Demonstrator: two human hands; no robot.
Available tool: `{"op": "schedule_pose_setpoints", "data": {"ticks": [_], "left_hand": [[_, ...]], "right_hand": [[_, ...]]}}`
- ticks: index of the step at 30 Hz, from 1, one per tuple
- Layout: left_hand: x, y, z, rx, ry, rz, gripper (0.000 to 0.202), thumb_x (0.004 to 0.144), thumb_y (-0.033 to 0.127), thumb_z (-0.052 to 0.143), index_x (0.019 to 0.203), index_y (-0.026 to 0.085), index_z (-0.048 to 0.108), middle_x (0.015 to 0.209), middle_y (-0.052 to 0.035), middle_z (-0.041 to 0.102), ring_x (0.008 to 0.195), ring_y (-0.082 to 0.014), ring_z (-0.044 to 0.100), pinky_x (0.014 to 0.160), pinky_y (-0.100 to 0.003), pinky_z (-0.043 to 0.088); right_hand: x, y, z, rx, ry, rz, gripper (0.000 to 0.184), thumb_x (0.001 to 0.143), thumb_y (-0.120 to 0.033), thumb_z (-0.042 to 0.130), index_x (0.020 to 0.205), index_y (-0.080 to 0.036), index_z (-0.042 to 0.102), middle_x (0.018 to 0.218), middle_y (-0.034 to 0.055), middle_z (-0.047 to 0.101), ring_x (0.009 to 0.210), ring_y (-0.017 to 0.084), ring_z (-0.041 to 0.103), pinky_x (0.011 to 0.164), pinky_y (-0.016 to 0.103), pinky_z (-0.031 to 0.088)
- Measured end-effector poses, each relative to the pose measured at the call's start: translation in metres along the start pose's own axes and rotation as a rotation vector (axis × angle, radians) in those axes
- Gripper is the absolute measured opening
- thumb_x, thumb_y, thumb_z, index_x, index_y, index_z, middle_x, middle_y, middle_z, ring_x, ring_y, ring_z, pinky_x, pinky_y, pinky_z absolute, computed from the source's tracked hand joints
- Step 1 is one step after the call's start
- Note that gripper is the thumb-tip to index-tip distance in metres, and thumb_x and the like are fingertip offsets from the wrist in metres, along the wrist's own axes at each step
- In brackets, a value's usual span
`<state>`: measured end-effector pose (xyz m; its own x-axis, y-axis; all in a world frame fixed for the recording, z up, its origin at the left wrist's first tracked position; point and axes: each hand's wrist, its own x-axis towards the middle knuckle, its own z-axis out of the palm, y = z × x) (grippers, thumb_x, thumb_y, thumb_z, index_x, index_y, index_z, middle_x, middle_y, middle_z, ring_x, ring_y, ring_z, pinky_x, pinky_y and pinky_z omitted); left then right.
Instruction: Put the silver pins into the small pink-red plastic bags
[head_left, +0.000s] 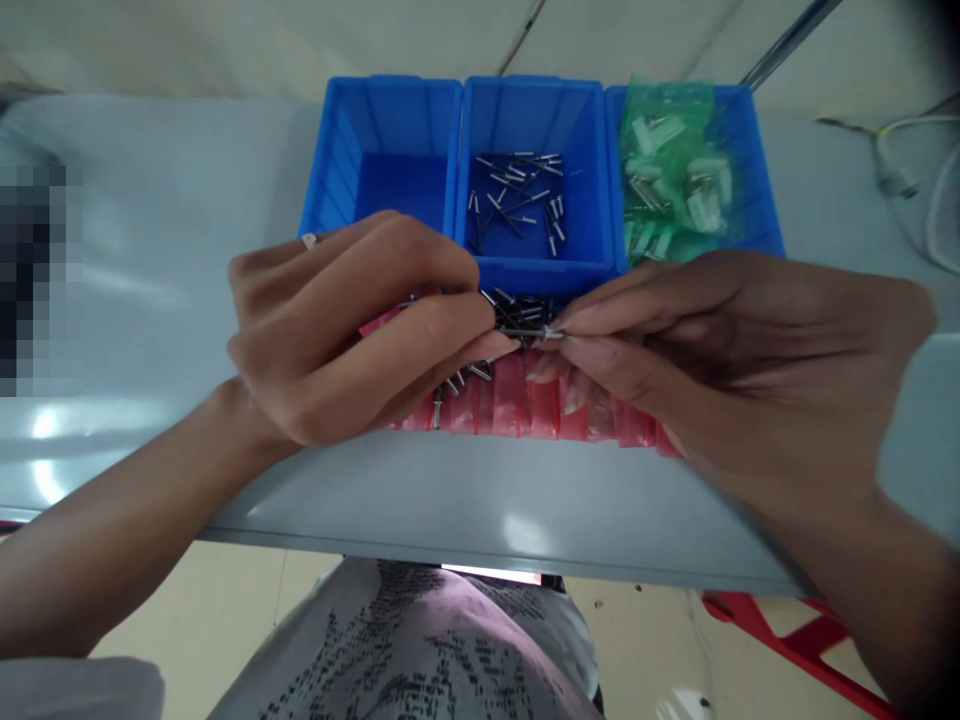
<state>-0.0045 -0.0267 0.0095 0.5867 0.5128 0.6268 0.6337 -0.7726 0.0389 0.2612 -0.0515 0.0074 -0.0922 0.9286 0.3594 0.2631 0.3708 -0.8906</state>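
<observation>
My left hand (352, 330) and my right hand (720, 340) meet over a row of small red plastic bags (540, 405) lying on the grey table (150, 300). Both hands are closed in a pinch, fingertips almost touching. Between them is a small metal pin (534, 332), held at its ends by both hands. Several loose metal pins (517, 305) lie in a heap just behind the fingertips, and a few more pins (457, 382) lie under my left hand on the red bags.
Three blue bins stand behind the hands: the left bin (386, 150) shows nothing inside, the middle bin (532, 110) holds several metal pins, the right bin (757, 170) holds green bags with parts. White cables (922, 170) lie at the far right. A red stool (787, 640) stands below the table.
</observation>
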Motion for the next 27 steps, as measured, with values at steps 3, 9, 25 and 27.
{"op": "schedule_pose_setpoints", "data": {"ticks": [3,9,25,27], "left_hand": [[0.002,-0.007,0.002,0.105,0.051,0.169,0.018,0.105,0.033,0.066,0.119,0.024,0.070,0.112,-0.0010,0.078,0.093,-0.0172,0.080,0.071,-0.033,0.063],[0.006,-0.011,0.013,0.040,0.104,0.271,0.012,0.103,0.031,0.067,0.101,0.020,0.069,0.098,-0.0045,0.079,0.080,-0.0191,0.080,0.052,-0.031,0.048],[0.004,-0.008,0.013,0.061,0.208,0.012,0.009,0.099,0.017,0.061,0.106,0.020,0.067,0.096,-0.0038,0.077,0.084,-0.0198,0.074,0.068,-0.035,0.049],[0.005,-0.008,0.014,0.046,0.201,-0.050,0.008,0.101,0.018,0.060,0.104,0.019,0.067,0.098,-0.0048,0.078,0.086,-0.0211,0.075,0.071,-0.036,0.052]], "right_hand": [[0.001,-0.001,0.001,-0.033,0.017,-0.009,0.015,0.085,-0.027,0.092,0.098,-0.034,0.088,0.098,0.0004,0.086,0.082,0.025,0.081,0.050,0.038,0.066],[0.003,0.000,0.000,-0.043,-0.038,-0.088,0.019,0.083,-0.015,0.092,0.096,-0.029,0.088,0.088,0.0003,0.086,0.061,0.020,0.077,0.049,0.033,0.067],[0.004,0.023,-0.002,-0.790,-0.434,-0.726,0.048,0.099,-0.016,0.073,0.146,-0.020,0.070,0.137,0.0128,0.079,0.113,0.032,0.077,0.095,0.051,0.069],[0.002,0.029,0.000,-0.836,-0.498,-0.687,0.047,0.101,-0.018,0.071,0.148,-0.020,0.068,0.144,0.0154,0.074,0.120,0.034,0.073,0.098,0.054,0.068]]}}
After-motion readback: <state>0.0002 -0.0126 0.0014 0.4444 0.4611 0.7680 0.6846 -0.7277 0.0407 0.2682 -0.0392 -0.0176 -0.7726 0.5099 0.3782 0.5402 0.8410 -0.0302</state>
